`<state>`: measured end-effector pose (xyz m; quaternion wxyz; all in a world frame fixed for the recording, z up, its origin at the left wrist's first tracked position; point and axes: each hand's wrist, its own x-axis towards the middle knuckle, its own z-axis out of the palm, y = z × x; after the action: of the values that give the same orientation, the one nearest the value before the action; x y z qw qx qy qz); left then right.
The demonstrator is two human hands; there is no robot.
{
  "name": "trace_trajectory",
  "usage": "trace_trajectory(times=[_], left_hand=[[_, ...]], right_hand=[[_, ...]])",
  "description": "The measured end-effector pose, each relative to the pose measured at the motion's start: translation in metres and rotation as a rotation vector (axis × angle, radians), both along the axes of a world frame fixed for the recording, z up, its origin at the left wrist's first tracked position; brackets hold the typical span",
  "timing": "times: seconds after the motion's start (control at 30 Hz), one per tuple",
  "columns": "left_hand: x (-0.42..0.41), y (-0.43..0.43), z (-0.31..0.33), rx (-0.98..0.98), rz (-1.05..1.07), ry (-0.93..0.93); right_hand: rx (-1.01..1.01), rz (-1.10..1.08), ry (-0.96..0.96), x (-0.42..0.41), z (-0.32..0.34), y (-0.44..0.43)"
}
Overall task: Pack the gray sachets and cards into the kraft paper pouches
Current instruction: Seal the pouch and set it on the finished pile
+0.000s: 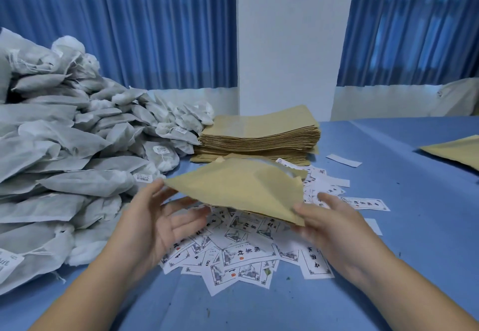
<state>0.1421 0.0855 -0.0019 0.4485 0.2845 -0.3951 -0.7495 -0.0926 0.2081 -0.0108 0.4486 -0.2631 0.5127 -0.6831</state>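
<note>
Left hand: palm up, fingers spread and almost straight, gripping nothing. The thumb tip touches the left corner of the pouch, and the other fingertips reach beneath its lower edge.
Right hand: blurred by motion. The thumb lies at the near right corner of the pouch with curled fingers below it, so the corner looks pinched between them. The forefinger points past the pouch's right edge.
Pouch: brown paper, held in the air between the two hands and tilted, its far edge higher. It spans from the left thumb tip to the right thumb.
Cards: a loose scatter of white printed slips directly below the fingers of both hands and under the pouch, lying apart from the hands.
Sachets: a big gray heap just left of the left hand's fingers.
Stack of pouches: flat beyond the fingertips, behind the held pouch.
Table: blue cloth under everything.
</note>
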Motion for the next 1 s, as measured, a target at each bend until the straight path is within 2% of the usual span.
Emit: trace_trajectory(times=[0.03,0.07,0.13,0.23,0.37,0.47,0.67,0.87,1.0], left_hand=[[0.000,0.002,0.000,0.019,-0.055,0.000],[-0.002,0.004,0.000,0.022,-0.090,-0.024],[-0.006,0.008,-0.001,0.004,-0.082,-0.128],[-0.009,0.012,-0.004,0.015,0.033,-0.273],[-0.004,0.014,-0.005,0.060,0.161,-0.284],[-0.006,0.017,-0.005,0.057,0.182,-0.280],[-0.043,0.024,-0.001,-0.015,0.083,-0.253],[-0.127,0.042,0.016,-0.125,-0.007,-0.254],[-0.197,0.065,0.027,-0.141,-0.134,-0.233]], right_hand=[[-0.027,0.073,-0.121,-0.001,0.001,0.001],[-0.034,0.155,-0.164,-0.002,0.003,0.002],[-0.038,0.285,-0.156,-0.001,0.005,0.003],[-0.018,0.343,-0.006,0.008,0.001,0.005],[-0.099,0.354,0.153,0.016,-0.007,0.013],[-0.113,0.309,0.261,0.017,-0.008,0.025],[-0.200,0.134,0.229,-0.002,-0.002,0.054],[-0.262,0.060,0.230,-0.052,0.011,0.096],[-0.247,-0.085,0.267,-0.097,0.019,0.128]])
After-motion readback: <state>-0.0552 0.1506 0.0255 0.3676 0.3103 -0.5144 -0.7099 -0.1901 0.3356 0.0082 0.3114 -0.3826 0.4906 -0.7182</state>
